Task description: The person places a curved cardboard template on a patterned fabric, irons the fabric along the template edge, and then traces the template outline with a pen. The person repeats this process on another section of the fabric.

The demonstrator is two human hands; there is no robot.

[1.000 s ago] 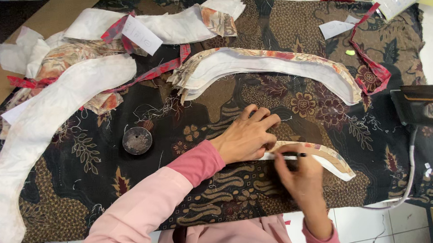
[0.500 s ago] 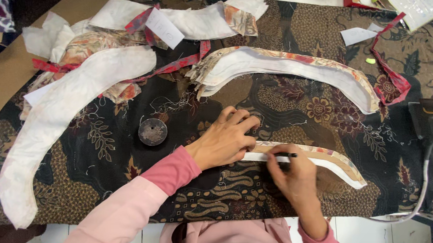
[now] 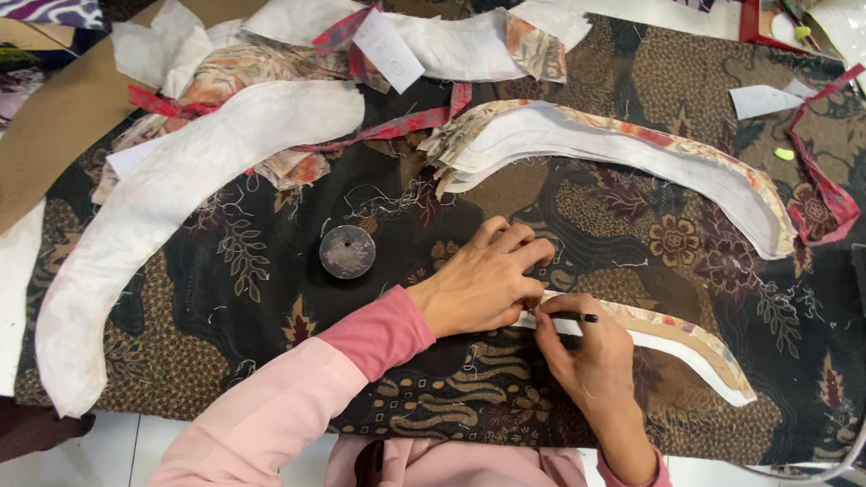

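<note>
My left hand (image 3: 484, 283) lies flat, fingers together, pressing down the left end of a curved brown-and-white pattern piece (image 3: 685, 346) on dark patterned fabric (image 3: 255, 284). My right hand (image 3: 582, 350) grips a thin dark pen (image 3: 570, 316) with its tip at the piece's edge, just beside my left fingertips. Both sleeves are pink. The left end of the curved piece is hidden under my hands.
A round metal weight (image 3: 347, 252) sits left of my left hand. A stack of curved white pieces (image 3: 627, 146) lies behind, a long white curved piece (image 3: 161, 220) at the left. Fabric scraps (image 3: 390, 35) pile at the back. A cable (image 3: 864, 408) hangs at the right edge.
The view has drifted so the table appears shifted right and down. My hands stay on the curved piece, the pen held at nearly the same spot along its edge.
</note>
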